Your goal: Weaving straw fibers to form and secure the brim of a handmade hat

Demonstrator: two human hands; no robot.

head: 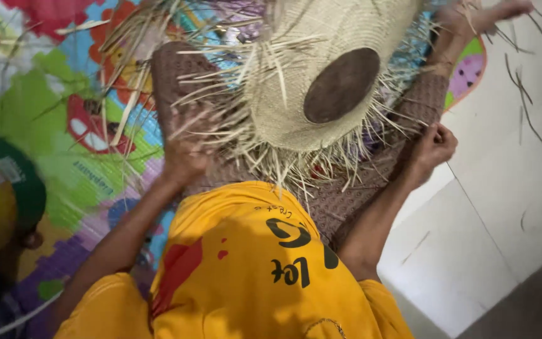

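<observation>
Two hands work a straw hat: crown woven, brim edge loose strands. Left hand grips strands; right hand pinches one closed.

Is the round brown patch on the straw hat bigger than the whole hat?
No, the round brown patch covers only a small part of the woven straw hat, which spreads wide around it with loose strands sticking out.

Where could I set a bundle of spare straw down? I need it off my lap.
Bare white floor lies right of the right hand, carrying only a few stray strands. The colourful mat beyond the left hand is partly strewn. The lap under the woven hat is crowded.
</observation>
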